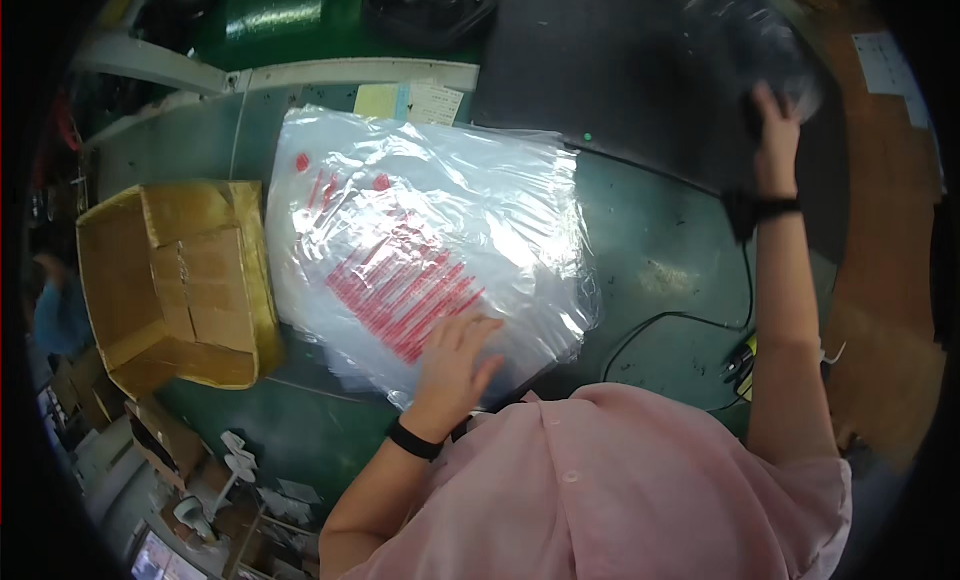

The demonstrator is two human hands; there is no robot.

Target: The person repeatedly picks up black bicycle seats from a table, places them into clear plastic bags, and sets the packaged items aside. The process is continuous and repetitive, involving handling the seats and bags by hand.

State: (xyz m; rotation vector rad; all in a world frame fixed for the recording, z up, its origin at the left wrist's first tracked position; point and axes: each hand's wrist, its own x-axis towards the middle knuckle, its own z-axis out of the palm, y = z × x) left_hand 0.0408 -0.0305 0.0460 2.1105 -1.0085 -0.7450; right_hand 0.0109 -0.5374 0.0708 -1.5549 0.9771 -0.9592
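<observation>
A thick stack of clear plastic bags [500, 210] with red print lies on the table in front of me. My left hand [452, 365] rests on its near edge, fingers spread over the top bag and holding nothing. Stretched far to the right, my right hand [778, 150] grips the near end of a clear plastic bag [745, 40] over a black mat [620, 75]. That bag is blurred, and whether anything dark sits inside it I cannot make out. The fingertips of that hand are partly lost against the bag. Both wrists wear black bands.
An open yellow-edged cardboard box [205, 280] stands left of the stack. Paper slips [410, 103] lie behind it. A black cable [660, 317] curves across the green table [660, 240] near my right forearm. A black moulded part [430, 5] sits at the back.
</observation>
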